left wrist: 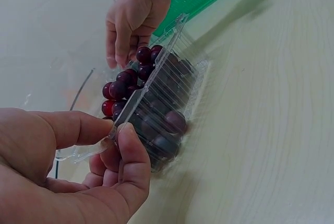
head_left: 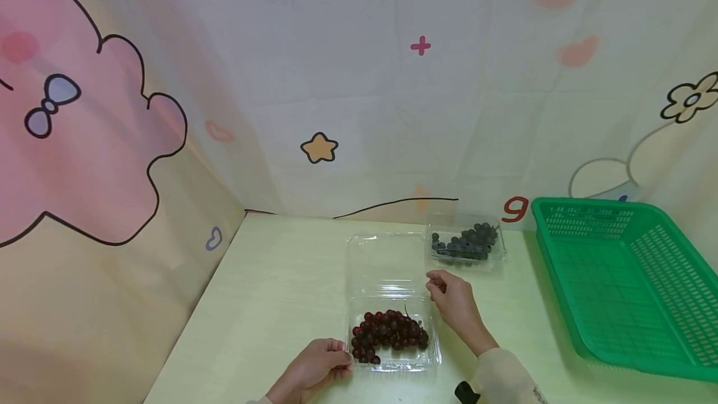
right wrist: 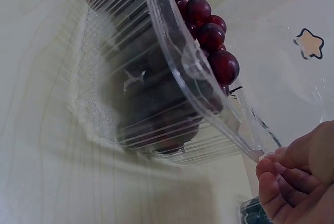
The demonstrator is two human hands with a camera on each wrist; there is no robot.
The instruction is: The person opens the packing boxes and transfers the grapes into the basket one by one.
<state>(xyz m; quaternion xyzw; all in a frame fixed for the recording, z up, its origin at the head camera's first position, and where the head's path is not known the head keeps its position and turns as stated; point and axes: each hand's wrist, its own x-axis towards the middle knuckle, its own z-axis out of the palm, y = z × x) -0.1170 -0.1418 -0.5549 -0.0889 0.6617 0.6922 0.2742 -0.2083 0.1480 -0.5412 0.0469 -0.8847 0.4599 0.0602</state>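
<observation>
A clear plastic clamshell box (head_left: 395, 365) stands on the table with its lid (head_left: 387, 260) folded back flat, away from the person. Dark red grapes (head_left: 387, 329) on their stems fill much of its base. My left hand (head_left: 316, 363) pinches the box's front left rim between thumb and forefinger, as the left wrist view shows closely. On the far right side, near the hinge, my right hand (head_left: 457, 307) pinches the plastic edge with its fingertips (right wrist: 269, 166). Some grapes rise above the rim in the right wrist view.
Behind the right hand sits another clear box with dark, nearly black grapes (head_left: 468, 245). A large green plastic basket (head_left: 566, 292) takes up the table's right side. A patterned cloth (head_left: 364, 80) hangs along the table's far edge.
</observation>
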